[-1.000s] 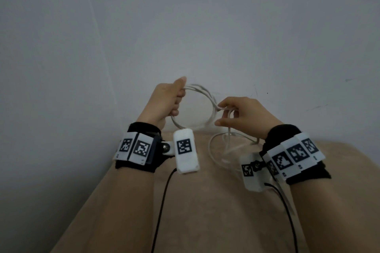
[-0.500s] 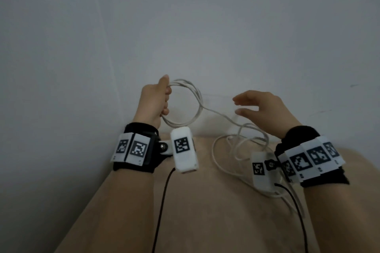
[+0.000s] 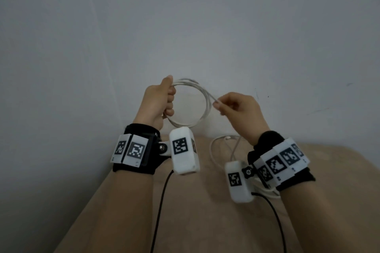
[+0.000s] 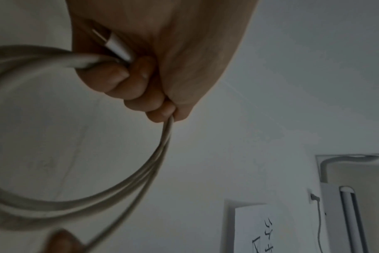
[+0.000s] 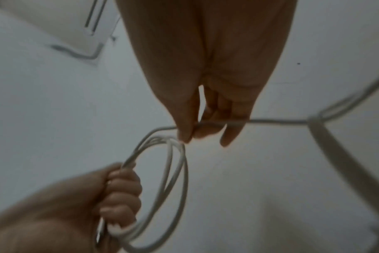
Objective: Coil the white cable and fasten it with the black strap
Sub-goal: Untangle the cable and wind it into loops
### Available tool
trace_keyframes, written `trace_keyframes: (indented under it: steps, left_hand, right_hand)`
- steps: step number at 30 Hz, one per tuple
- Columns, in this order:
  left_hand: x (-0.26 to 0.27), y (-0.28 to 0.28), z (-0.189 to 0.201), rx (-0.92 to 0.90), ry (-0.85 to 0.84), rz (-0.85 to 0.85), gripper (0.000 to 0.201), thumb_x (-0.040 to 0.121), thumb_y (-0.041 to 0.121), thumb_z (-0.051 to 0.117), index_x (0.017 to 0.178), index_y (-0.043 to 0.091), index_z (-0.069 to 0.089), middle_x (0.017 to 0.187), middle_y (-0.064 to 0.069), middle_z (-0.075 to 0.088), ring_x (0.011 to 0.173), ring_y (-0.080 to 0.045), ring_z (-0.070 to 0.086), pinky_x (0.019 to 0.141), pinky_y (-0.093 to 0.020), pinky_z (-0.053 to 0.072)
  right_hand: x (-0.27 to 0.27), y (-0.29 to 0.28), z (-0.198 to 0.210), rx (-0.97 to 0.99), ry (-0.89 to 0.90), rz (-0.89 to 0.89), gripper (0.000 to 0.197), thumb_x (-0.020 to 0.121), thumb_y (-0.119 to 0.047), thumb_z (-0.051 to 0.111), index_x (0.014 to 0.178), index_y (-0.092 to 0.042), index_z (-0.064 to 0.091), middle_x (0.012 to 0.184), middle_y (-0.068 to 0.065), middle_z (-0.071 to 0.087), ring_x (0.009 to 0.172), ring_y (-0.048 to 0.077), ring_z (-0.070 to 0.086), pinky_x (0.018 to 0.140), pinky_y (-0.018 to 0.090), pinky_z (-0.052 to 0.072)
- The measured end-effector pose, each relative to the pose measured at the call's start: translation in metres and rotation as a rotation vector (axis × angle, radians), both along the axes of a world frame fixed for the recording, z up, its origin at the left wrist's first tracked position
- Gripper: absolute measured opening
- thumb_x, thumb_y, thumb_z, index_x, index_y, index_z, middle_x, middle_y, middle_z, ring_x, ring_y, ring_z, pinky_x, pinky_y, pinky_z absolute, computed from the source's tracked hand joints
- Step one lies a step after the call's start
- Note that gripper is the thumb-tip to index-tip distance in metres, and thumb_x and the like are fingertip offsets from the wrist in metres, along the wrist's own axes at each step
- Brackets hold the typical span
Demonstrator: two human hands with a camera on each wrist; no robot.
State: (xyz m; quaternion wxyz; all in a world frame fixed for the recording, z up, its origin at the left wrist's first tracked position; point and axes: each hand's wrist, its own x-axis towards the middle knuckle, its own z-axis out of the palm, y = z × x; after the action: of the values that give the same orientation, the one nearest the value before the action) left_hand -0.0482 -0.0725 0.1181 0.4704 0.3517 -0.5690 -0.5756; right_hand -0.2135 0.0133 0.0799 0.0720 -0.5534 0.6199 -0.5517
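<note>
While the left hand [image 3: 158, 100] fists the stacked loops of thin white round cable [image 3: 202, 109], the right hand [image 3: 239, 109] pinches the free run just beside the coil. Slack lies on the beige tabletop [image 3: 185, 211]; it could snag and tug loops loose. No black strap shows, perhaps hidden below the right wrist.

The person's left hand [image 3: 159, 100] is curling its fingers [image 4: 128, 89] in a fist around the coiled thin white cable [image 3: 202, 107], thumb pointing up. The right hand [image 3: 239, 109] is pinching a strand between thumb and fingertips [image 5: 185, 131], both forearms raised side by side
</note>
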Motion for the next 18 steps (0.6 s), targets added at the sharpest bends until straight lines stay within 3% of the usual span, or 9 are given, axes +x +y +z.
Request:
trace_keyframes:
  steps: [2, 6, 11, 15, 18]
  left_hand:
    - [0.002, -0.002, -0.001, 0.000, -0.045, -0.025, 0.045, 0.097, 0.036, 0.047, 0.057, 0.021, 0.036, 0.043, 0.010, 0.026, 0.036, -0.008, 0.019, 0.039, -0.018, 0.018]
    - [0.001, 0.001, -0.001, 0.006, -0.104, -0.164, 0.049, 0.097, 0.038, 0.047, 0.053, 0.023, 0.032, 0.043, 0.010, 0.025, 0.036, -0.007, 0.018, 0.037, -0.017, 0.020]
    - [-0.003, 0.004, 0.003, 0.079, 0.053, -0.203, 0.047, 0.098, 0.037, 0.045, 0.056, 0.022, 0.029, 0.042, 0.010, 0.022, 0.034, -0.005, 0.016, 0.040, -0.019, 0.015]
    - [-0.005, 0.002, 0.001, 0.176, 0.149, -0.180, 0.048, 0.099, 0.037, 0.043, 0.056, 0.022, 0.029, 0.041, 0.010, 0.021, 0.033, -0.005, 0.015, 0.038, -0.019, 0.014]
    - [-0.008, 0.001, 0.000, 0.200, 0.155, -0.142, 0.047, 0.099, 0.037, 0.041, 0.056, 0.022, 0.030, 0.040, 0.010, 0.022, 0.031, -0.005, 0.016, 0.036, -0.017, 0.014]
  right_hand:
    - [-0.004, -0.002, -0.001, -0.136, -0.175, 0.012, 0.010, 0.087, -0.018, 0.067, 0.077, -0.021, 0.068, 0.069, -0.006, 0.065, 0.067, 0.009, 0.061, 0.075, 0.030, 0.054]
    - [-0.003, -0.002, 0.000, -0.229, -0.495, 0.070, 0.008, 0.088, -0.010, 0.065, 0.091, -0.010, 0.072, 0.068, 0.000, 0.063, 0.060, 0.006, 0.059, 0.069, 0.022, 0.055]
    - [0.002, -0.001, -0.001, -0.109, -0.406, 0.133, 0.017, 0.095, -0.013, 0.056, 0.091, -0.006, 0.072, 0.056, 0.000, 0.054, 0.044, 0.008, 0.043, 0.046, 0.021, 0.043]
    - [0.005, -0.002, 0.001, -0.089, -0.428, 0.168, 0.022, 0.097, -0.013, 0.052, 0.100, -0.001, 0.070, 0.056, 0.002, 0.050, 0.043, 0.007, 0.037, 0.043, 0.019, 0.033]
    - [0.007, -0.001, 0.001, -0.104, -0.389, 0.121, 0.018, 0.096, -0.015, 0.054, 0.092, -0.013, 0.072, 0.057, 0.000, 0.052, 0.044, 0.007, 0.039, 0.043, 0.018, 0.035]
